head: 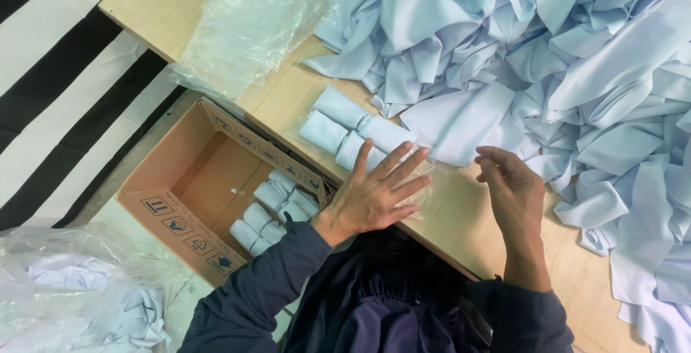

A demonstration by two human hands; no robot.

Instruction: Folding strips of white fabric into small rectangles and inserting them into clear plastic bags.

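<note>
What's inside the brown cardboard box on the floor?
The cardboard box holds several rolled pale blue cloth bundles near one side. The left arm's sleeve covers part of them.

The person wears a dark blue top with long sleeves. The left hand [374,193] and right hand [512,187] are bare.

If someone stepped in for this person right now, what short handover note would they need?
Left hand: flat, fingers spread, pressing on a clear plastic bag at the table edge, beside three rolled pale blue cloths.
Right hand: raised just above the table, fingers curled, holding nothing I can make out.
Done: several rolled bundles lie in the open cardboard box below the table.
Left: a large heap of loose pale blue cloth covers the table's far side.
</note>
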